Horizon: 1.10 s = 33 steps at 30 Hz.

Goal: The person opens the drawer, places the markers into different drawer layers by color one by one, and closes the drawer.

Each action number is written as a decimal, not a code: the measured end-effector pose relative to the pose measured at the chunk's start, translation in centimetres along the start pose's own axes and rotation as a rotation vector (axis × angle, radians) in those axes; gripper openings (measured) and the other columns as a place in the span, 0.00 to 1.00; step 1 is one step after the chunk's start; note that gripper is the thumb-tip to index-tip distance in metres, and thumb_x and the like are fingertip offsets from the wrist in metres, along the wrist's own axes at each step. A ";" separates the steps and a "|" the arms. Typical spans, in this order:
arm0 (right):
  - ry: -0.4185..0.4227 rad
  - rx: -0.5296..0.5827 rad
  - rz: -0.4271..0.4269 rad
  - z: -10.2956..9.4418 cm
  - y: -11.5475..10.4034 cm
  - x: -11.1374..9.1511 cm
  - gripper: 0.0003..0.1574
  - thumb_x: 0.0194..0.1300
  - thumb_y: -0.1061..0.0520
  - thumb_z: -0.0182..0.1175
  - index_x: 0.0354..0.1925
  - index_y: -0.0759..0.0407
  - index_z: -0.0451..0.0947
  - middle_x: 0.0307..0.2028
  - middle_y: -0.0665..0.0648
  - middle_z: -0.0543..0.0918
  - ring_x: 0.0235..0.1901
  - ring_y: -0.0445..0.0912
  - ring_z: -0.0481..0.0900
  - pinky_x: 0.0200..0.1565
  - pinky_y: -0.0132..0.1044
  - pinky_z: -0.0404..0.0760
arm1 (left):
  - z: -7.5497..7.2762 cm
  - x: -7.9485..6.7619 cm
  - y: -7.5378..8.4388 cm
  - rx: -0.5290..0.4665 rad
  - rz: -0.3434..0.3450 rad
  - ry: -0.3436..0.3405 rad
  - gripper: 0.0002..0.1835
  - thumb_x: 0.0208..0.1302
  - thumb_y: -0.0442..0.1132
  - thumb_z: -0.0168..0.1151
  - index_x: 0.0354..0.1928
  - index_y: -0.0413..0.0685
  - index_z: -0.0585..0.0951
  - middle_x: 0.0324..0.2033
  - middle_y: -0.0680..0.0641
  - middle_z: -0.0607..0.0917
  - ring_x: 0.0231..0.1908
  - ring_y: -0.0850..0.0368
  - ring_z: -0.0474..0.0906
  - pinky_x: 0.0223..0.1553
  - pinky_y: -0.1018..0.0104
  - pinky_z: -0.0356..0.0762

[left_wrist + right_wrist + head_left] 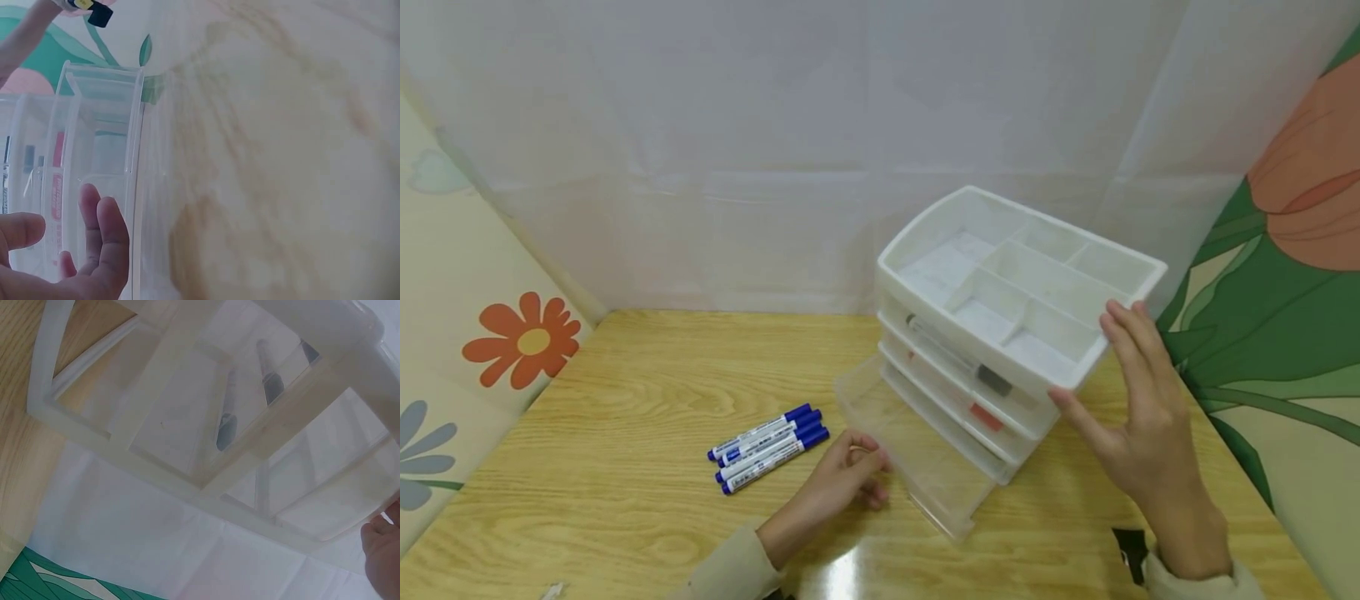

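A white drawer organizer (1037, 275) with a divided top tray stands on the table. Its clear bottom drawer (925, 467) is pulled out toward the front left. Beside that drawer's front is my left hand (853, 479), which in the left wrist view has its thumb apart from the fingers and nothing between them. My right hand (1150, 417) rests on the organizer's right side, thumb at the front corner and fingertips at the top rim. Through the upper drawer fronts show a black-capped marker (958, 358) and a red item (987, 417).
Several blue-capped markers (767, 446) lie side by side left of the open drawer. A small black piece (1131, 550) lies near my right wrist, and a white scrap (552, 591) at the front left. A white curtain (737, 167) hangs behind the table.
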State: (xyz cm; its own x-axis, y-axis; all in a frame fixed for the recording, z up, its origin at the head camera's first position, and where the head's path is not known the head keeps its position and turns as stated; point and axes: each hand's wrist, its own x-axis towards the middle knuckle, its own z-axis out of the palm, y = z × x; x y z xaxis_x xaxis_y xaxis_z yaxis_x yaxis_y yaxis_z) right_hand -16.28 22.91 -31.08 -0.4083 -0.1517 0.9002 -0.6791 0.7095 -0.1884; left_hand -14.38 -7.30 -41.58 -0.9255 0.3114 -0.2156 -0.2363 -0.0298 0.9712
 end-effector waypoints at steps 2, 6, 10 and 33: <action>0.000 0.001 0.000 0.0 0.0 0.0 0.51 0.67 0.31 0.58 0.63 0.76 0.70 0.63 0.75 0.72 0.71 0.65 0.63 0.76 0.42 0.58 | 0.0 -0.1 0.0 -0.001 -0.003 0.003 0.15 0.74 0.40 0.54 0.50 0.37 0.65 0.41 0.43 0.85 0.26 0.61 0.82 0.32 0.69 0.82; 0.003 -0.001 -0.001 0.0 0.0 0.0 0.51 0.67 0.31 0.58 0.62 0.76 0.70 0.63 0.75 0.72 0.71 0.65 0.63 0.76 0.41 0.59 | -0.2 -0.1 0.0 0.012 -0.006 -0.006 0.16 0.74 0.41 0.54 0.51 0.37 0.65 0.42 0.41 0.84 0.28 0.61 0.82 0.34 0.68 0.83; 0.011 0.001 -0.006 0.1 -0.1 0.0 0.51 0.67 0.32 0.58 0.62 0.77 0.70 0.63 0.75 0.72 0.70 0.66 0.63 0.76 0.41 0.59 | -0.7 -0.3 0.1 0.084 -0.009 -0.036 0.18 0.74 0.44 0.55 0.52 0.37 0.65 0.42 0.37 0.84 0.31 0.57 0.83 0.36 0.64 0.83; 0.023 0.014 -0.014 0.1 -0.2 0.1 0.50 0.66 0.33 0.59 0.61 0.77 0.70 0.62 0.75 0.73 0.70 0.65 0.64 0.76 0.43 0.59 | -4.3 -1.3 2.9 0.509 0.226 -0.038 0.14 0.71 0.39 0.59 0.53 0.39 0.77 0.46 0.38 0.83 0.44 0.44 0.83 0.42 0.71 0.82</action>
State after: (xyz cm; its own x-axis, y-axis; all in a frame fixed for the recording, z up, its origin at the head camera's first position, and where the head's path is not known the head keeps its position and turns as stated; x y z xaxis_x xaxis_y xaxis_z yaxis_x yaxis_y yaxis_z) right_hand -16.28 22.67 -31.00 -0.3844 -0.1453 0.9117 -0.6929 0.6979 -0.1810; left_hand -15.09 -11.91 -38.95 -0.9230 0.3847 -0.0016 0.1485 0.3600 0.9211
